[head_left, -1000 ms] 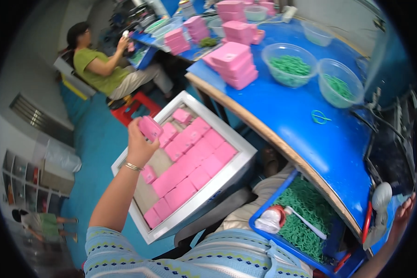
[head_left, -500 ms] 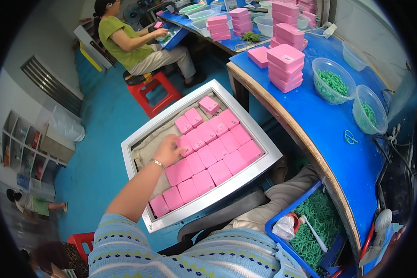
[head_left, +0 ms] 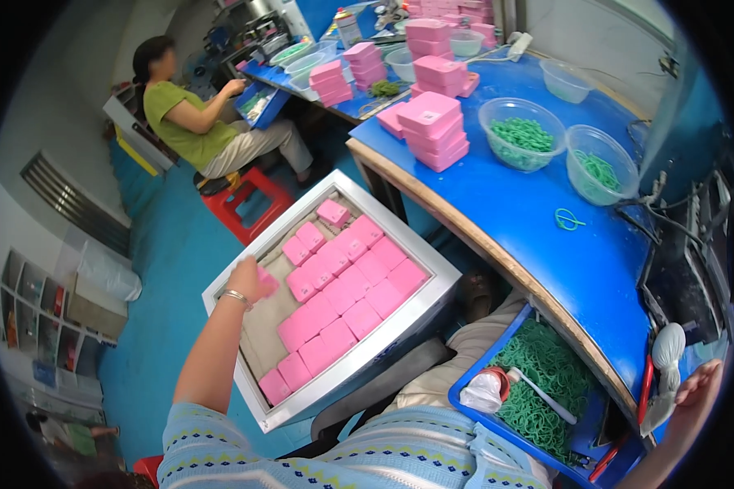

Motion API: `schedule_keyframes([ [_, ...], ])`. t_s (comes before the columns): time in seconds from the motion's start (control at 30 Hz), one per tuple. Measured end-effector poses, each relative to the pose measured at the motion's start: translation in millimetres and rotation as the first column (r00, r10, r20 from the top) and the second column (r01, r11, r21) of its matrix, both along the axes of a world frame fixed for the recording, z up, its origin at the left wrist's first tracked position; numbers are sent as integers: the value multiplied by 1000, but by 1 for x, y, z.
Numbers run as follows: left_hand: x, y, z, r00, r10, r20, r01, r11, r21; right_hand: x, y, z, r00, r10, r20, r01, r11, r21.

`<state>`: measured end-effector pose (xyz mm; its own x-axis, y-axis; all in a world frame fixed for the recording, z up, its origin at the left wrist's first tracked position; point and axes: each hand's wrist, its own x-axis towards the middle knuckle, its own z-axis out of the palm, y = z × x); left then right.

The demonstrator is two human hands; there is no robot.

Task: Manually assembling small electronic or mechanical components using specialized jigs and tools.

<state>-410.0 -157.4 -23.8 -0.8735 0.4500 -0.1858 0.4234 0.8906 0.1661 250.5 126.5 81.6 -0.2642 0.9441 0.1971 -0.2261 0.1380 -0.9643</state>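
Note:
My left hand (head_left: 247, 279) is closed on a small pink box (head_left: 267, 282), blurred by motion, over the bare left part of a silver-rimmed case (head_left: 420, 236). The case is lined with beige cloth (head_left: 257, 326). Rows of similar pink boxes (head_left: 338, 301) stand packed side by side in it, with a few set apart toward its far corner. At the right rim of the view, my right hand (head_left: 696, 389) is partly cut off. Its fingers are loosely bent and look empty, beside a pale grey wrapped handle-like thing (head_left: 667, 367) by the table edge.
Stacked pink boxes (head_left: 435, 130), tubs of green cords (head_left: 520, 134) and one loose green cord (head_left: 568, 218) lie on the blue table (head_left: 481, 191). By my lap sits a blue bin (head_left: 465, 379) of tangled green cord. A co-worker (head_left: 183, 110) sits at far left on a red stool (head_left: 249, 200).
My left hand has moved from the rows of boxes to the case's left side, holding a pink box. The whole view has shifted, bringing more of my right hand into sight.

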Motion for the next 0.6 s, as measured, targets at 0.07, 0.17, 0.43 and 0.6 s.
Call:
schedule_keyframes([
  [0.07,59,60,48,964,-199,-179,230,957,178,-43,-28,-12,995,-23,98,14,996,84],
  [0.17,148,124,65,783,-618,-62,470,525,709,-107,-67,-40,971,146,187,-159,986,59],
  [0.43,351,170,79,280,-879,-385,740,-58,670,-160,-93,-59,878,376,-297,-454,852,-263],
  [0.6,367,189,71,-97,-993,-69,530,-110,841,-139,-94,-63,962,270,-47,-274,941,-199],
])
